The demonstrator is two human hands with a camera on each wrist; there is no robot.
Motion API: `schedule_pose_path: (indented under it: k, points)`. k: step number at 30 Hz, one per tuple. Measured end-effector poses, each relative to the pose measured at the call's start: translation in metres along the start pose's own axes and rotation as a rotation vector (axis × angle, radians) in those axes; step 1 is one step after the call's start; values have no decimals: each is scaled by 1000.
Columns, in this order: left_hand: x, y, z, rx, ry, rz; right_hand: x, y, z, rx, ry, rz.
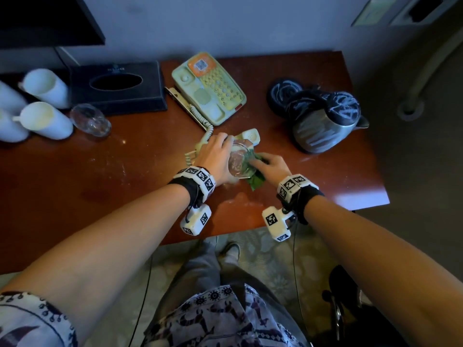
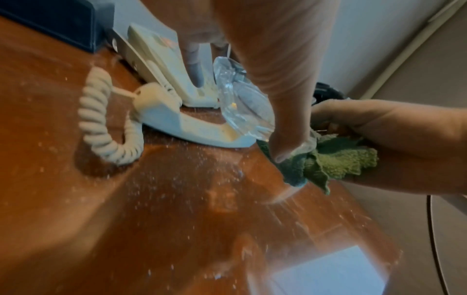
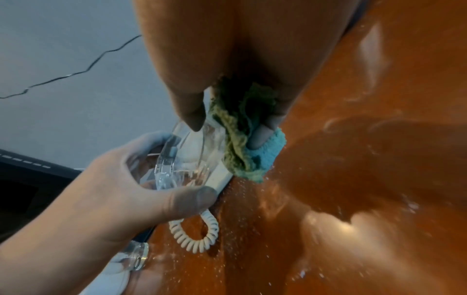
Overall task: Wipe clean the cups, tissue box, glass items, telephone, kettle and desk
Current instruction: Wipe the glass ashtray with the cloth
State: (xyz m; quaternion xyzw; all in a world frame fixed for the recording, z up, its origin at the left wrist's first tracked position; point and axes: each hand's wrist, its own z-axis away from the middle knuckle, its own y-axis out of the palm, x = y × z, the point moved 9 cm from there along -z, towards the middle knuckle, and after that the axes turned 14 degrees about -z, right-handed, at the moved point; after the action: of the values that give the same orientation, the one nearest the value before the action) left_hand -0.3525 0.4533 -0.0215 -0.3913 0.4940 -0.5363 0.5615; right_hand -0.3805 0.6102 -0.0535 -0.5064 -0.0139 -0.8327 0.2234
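My left hand [image 1: 216, 151] grips a clear drinking glass [image 1: 239, 159] tilted on its side above the red-brown desk [image 1: 87, 186]. My right hand [image 1: 271, 164] holds a green cloth [image 1: 255, 180] and presses it against the glass's open side. In the left wrist view the glass [image 2: 242, 105] hangs beside the cloth [image 2: 338, 163]; in the right wrist view the cloth [image 3: 242, 147] touches the glass [image 3: 192, 155]. The telephone handset [image 1: 250, 136] lies off its cradle just behind my hands. A second glass [image 1: 90, 120] lies on its side at the left.
The pale telephone base [image 1: 208, 88] sits at the back centre, its coiled cord [image 1: 200, 121] trailing forward. A black tissue box [image 1: 117, 83] and white cups [image 1: 47, 118] stand at the back left. A dusty metal kettle [image 1: 323, 126] and its base [image 1: 283, 92] stand right. White specks cover the desk.
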Motion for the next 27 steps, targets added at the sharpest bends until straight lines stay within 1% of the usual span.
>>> schedule_pose_path:
  k: [2,4,6,8,10,12,15,16,18,20,22,25,27]
  points:
    - [8,-13,-1,-23,22,44,17,2,-2,6,-17,-4]
    - [15,-25,-3,-29,32,118,31,2,-6,-24,-38,12]
    - [24,-37,-4,-21,12,259,48,3,-7,-56,-62,11]
    - [39,-41,-6,4,-52,488,64,6,-9,-81,-91,7]
    - [54,-45,-6,61,-123,715,81,8,-10,-100,-113,19]
    - [66,-46,-5,147,-221,916,97,12,-10,-109,-134,24]
    - [75,-44,1,306,-383,1344,121,21,-10,-92,-174,32]
    - [75,-48,5,344,-406,1460,129,25,-9,-83,-186,30]
    - [77,-59,10,387,-399,1627,144,34,-8,-64,-210,21]
    - [84,-69,15,373,-401,1747,160,46,-7,-30,-233,5]
    - [100,-78,16,290,-434,1833,176,63,-4,28,-241,-20]
    - [126,-88,20,193,-482,1893,199,92,0,132,-264,0]
    - [139,-92,25,186,-491,1941,211,104,1,141,-290,39]
